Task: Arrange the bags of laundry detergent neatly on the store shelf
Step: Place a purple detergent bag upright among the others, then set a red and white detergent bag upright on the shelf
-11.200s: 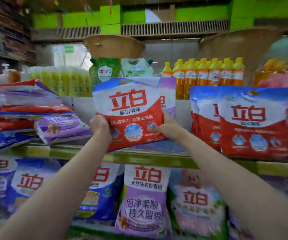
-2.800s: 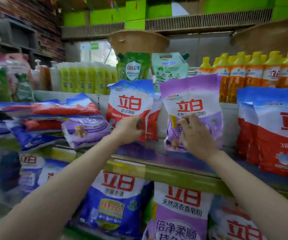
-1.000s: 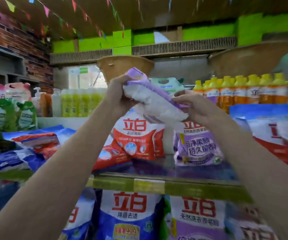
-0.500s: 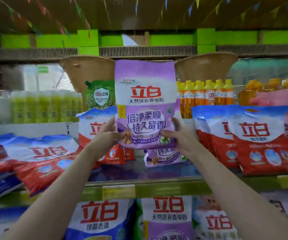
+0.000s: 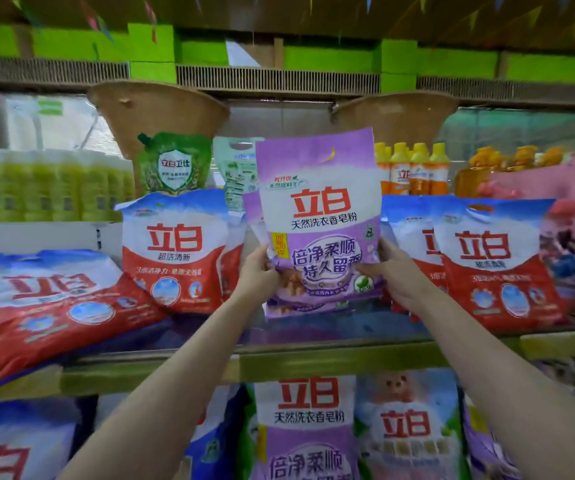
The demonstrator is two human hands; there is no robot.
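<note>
Head view: both hands are up at the shelf (image 5: 313,358), and the purple bag (image 5: 317,209) stands upright between them, dead centre. The left hand (image 5: 261,271) grips its lower edge at eight o'clock, the right hand (image 5: 393,271) at four o'clock, fingers curled onto the plastic on each side. Another purple bag peeks out behind and below it. An upright red bag (image 5: 175,251) sits at nine o'clock, a red row (image 5: 493,265) at three, a toppled red bag (image 5: 50,306) further left. This looks like the placing step: next, lower it squarely down in front of its twin, label forward, then let go.
</note>
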